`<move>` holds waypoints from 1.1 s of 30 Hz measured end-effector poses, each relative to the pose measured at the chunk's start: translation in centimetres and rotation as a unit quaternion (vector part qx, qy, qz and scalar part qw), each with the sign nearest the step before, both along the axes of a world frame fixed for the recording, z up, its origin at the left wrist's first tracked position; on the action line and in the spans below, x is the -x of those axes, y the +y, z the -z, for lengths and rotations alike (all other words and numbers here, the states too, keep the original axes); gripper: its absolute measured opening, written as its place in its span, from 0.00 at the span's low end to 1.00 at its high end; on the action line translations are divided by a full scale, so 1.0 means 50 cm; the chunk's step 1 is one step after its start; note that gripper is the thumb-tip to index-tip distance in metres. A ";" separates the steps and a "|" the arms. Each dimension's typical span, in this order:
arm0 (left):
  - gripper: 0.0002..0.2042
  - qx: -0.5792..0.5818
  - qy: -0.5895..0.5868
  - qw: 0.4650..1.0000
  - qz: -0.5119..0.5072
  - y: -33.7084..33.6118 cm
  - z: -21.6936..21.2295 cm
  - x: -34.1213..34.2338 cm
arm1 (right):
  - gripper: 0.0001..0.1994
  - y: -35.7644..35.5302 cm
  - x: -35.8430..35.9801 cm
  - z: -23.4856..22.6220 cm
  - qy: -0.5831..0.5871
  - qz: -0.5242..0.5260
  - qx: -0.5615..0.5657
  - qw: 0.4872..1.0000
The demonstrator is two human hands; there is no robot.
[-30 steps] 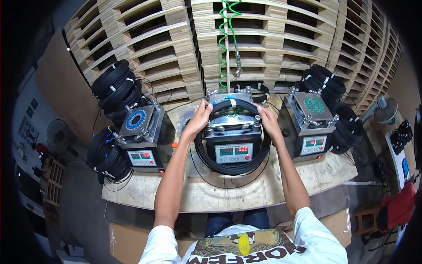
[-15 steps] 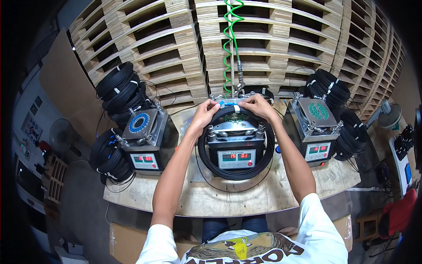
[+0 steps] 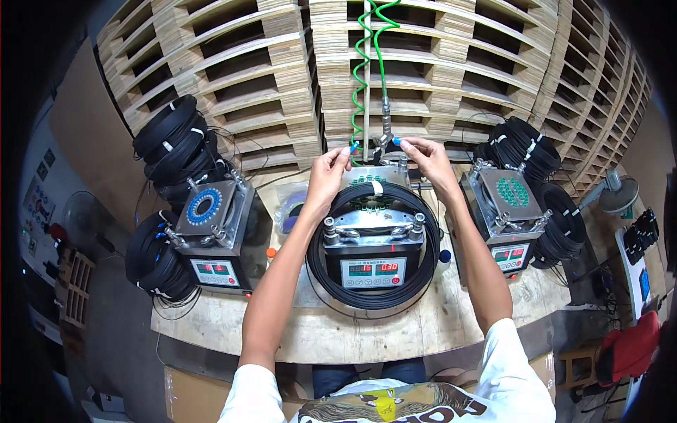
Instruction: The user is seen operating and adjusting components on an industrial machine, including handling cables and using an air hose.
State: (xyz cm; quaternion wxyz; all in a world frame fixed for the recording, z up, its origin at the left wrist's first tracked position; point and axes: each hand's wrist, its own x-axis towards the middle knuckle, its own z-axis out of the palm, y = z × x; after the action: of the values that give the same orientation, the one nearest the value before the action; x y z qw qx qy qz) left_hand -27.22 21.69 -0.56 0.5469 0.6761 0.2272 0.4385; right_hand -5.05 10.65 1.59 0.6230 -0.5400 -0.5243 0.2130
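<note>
My left hand (image 3: 328, 176) is raised behind the middle machine, thumb and fingertips pinched on a small blue connector (image 3: 354, 147). To its right my right hand (image 3: 431, 166) pinches another small blue connector (image 3: 397, 142). Below both hands a coil of black cable (image 3: 371, 303), bound at the top with a white tie (image 3: 377, 188), rings the middle machine (image 3: 374, 252). Its steel top plate carries a group of green fittings, partly covered by the coil. Any cable running from the connectors is too thin to follow here.
On the left stands a similar machine (image 3: 211, 240) with a blue ring of fittings; another machine (image 3: 504, 211) with green fittings is on the right. Cable coils (image 3: 173, 134) pile beside them. A green spiral air hose (image 3: 359, 92) hangs before the wooden pallets (image 3: 261, 92).
My hands have moved apart and farther from me, each with a blue connector. Earlier they were close together at the top of the coil, which now rests around the machine.
</note>
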 end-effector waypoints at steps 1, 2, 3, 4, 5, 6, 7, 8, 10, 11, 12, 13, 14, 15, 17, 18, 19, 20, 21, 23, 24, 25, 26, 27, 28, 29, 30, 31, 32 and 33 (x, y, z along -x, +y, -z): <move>0.17 0.003 -0.001 1.000 0.000 0.001 0.002 0.000 | 0.15 0.004 -0.004 0.003 -0.003 -0.013 -0.002 1.000; 0.16 0.001 -0.007 1.000 -0.002 0.001 0.003 0.000 | 0.16 0.008 -0.009 0.004 -0.005 -0.025 -0.005 1.000; 0.16 -0.001 -0.014 1.000 -0.004 0.001 0.004 0.001 | 0.16 0.009 -0.016 0.004 -0.006 -0.026 -0.003 1.000; 0.16 0.008 -0.018 1.000 -0.014 0.001 0.007 0.002 | 0.16 0.010 -0.022 0.000 -0.043 -0.030 0.016 0.999; 0.16 0.009 -0.019 1.000 -0.015 0.000 0.009 0.002 | 0.16 0.014 -0.026 -0.004 -0.079 -0.034 0.035 0.996; 0.16 0.018 -0.018 0.999 -0.037 -0.001 0.011 0.001 | 0.16 0.020 -0.029 -0.008 -0.079 -0.034 0.036 0.996; 0.15 0.025 -0.016 0.998 -0.062 -0.001 0.012 0.004 | 0.16 0.026 -0.025 -0.020 -0.171 -0.027 0.046 0.984; 0.15 0.026 -0.015 0.998 -0.064 0.001 0.017 0.007 | 0.16 0.028 -0.016 -0.035 -0.261 -0.020 0.057 0.964; 0.14 0.026 -0.003 0.996 -0.086 0.005 0.022 0.017 | 0.15 0.040 0.022 -0.070 -0.319 -0.004 0.125 0.939; 0.14 0.028 -0.002 0.996 -0.086 0.007 0.026 0.018 | 0.15 0.045 0.035 -0.077 -0.375 0.015 0.195 0.906; 0.14 0.027 0.009 0.995 -0.093 0.008 0.031 0.017 | 0.13 0.049 0.037 -0.072 -0.389 -0.008 0.194 0.900; 0.14 0.026 0.019 0.995 -0.099 0.009 0.033 0.016 | 0.13 0.054 0.033 -0.076 -0.388 -0.008 0.196 0.901; 0.14 0.027 0.014 0.996 -0.088 0.008 0.037 0.013 | 0.13 0.058 0.023 -0.086 -0.419 -0.055 0.236 0.875; 0.14 0.028 0.016 0.996 -0.088 0.007 0.040 0.010 | 0.12 0.059 0.013 -0.095 -0.447 -0.102 0.276 0.845; 0.12 0.000 0.007 0.994 -0.112 0.000 0.033 0.006 | 0.12 0.030 -0.017 -0.113 -0.471 -0.132 0.269 0.829; 0.12 -0.001 0.009 0.992 -0.128 0.000 0.030 0.032 | 0.11 -0.002 0.014 -0.148 -0.448 -0.145 0.284 0.835; 0.12 0.001 0.008 0.992 -0.126 -0.008 0.023 0.039 | 0.12 -0.030 -0.005 -0.148 -0.457 -0.130 0.277 0.836; 0.12 -0.049 0.049 0.984 -0.162 -0.019 0.015 0.048 | 0.12 -0.067 -0.003 -0.177 -0.464 -0.119 0.298 0.826; 0.12 -0.098 0.090 0.971 -0.198 -0.022 0.007 0.057 | 0.13 -0.083 -0.054 -0.142 -0.468 -0.093 0.209 0.854; 0.13 -0.125 0.032 0.965 -0.230 -0.009 -0.016 0.087 | 0.14 -0.128 -0.054 -0.200 -0.435 -0.029 0.262 0.861; 0.13 -0.170 0.031 0.952 -0.253 0.005 -0.039 0.103 | 0.15 -0.134 -0.052 -0.223 -0.417 -0.011 0.283 0.864; 0.13 -0.214 0.028 0.937 -0.274 0.022 -0.067 0.112 | 0.16 -0.128 -0.051 -0.242 -0.400 0.009 0.305 0.864; 0.13 -0.235 0.069 0.929 -0.278 0.030 -0.100 0.121 | 0.14 -0.106 -0.051 -0.240 -0.403 -0.009 0.304 0.863; 0.13 -0.255 0.110 0.919 -0.280 0.037 -0.127 0.122 | 0.14 -0.085 -0.040 -0.233 -0.402 -0.011 0.303 0.864; 0.13 -0.254 0.105 0.930 -0.244 0.051 -0.133 0.102 | 0.12 -0.065 -0.028 -0.225 -0.407 -0.032 0.265 0.874; 0.13 -0.255 0.105 0.930 -0.242 0.058 -0.139 0.087 | 0.11 -0.043 -0.020 -0.213 -0.409 -0.057 0.223 0.883; 0.13 -0.260 0.151 0.941 -0.156 0.064 -0.141 0.067 | 0.10 -0.011 -0.031 -0.189 -0.441 -0.075 0.190 0.874; 0.13 -0.262 0.196 0.942 -0.070 0.070 -0.139 0.049 | 0.10 0.024 -0.040 -0.165 -0.472 -0.094 0.155 0.862; 0.13 -0.265 0.225 0.937 -0.033 0.078 -0.125 0.035 | 0.09 0.048 -0.024 -0.156 -0.489 -0.111 0.179 0.846; 0.12 -0.266 0.254 0.930 0.004 0.086 -0.108 0.023 | 0.09 0.071 -0.008 -0.148 -0.506 -0.126 0.203 0.829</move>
State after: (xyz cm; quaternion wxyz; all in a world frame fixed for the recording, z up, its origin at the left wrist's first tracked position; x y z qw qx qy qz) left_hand -28.37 25.98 4.87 0.2723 0.8864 0.2309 0.2946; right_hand -4.63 14.19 8.98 0.1148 -0.6158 -0.7744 0.0887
